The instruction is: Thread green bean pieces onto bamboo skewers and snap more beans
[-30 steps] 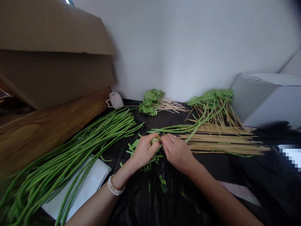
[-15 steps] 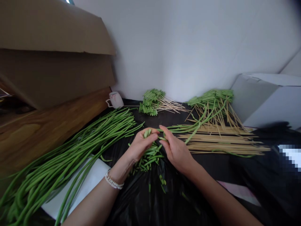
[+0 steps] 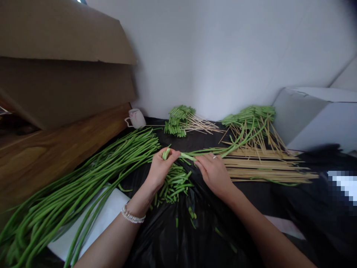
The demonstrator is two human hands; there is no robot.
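My left hand (image 3: 160,166) is closed, with short green bean pieces (image 3: 166,153) showing in its curled fingers. Between its thumb and forefinger it pinches one end of a long green bean (image 3: 187,156). The bean spans the gap to my right hand (image 3: 213,173), whose fingers are wrapped over it and hide part of it. Below the hands lies a heap of snapped bean pieces (image 3: 177,184) on black plastic sheeting (image 3: 167,234). Whole long beans (image 3: 95,171) are piled to the left, partly over a white sheet (image 3: 111,212).
Bean pieces threaded on sticks (image 3: 180,119) lie at the back, with another skewered stack (image 3: 252,115) at right. Loose bamboo skewers (image 3: 264,167) spread beside my right hand. A white mug (image 3: 137,119), a cardboard box (image 3: 69,85) and a white box (image 3: 315,115) stand around.
My hands have moved apart, the left one slightly left and up. A length of bean now shows between them. My right hand has turned, its back now facing up.
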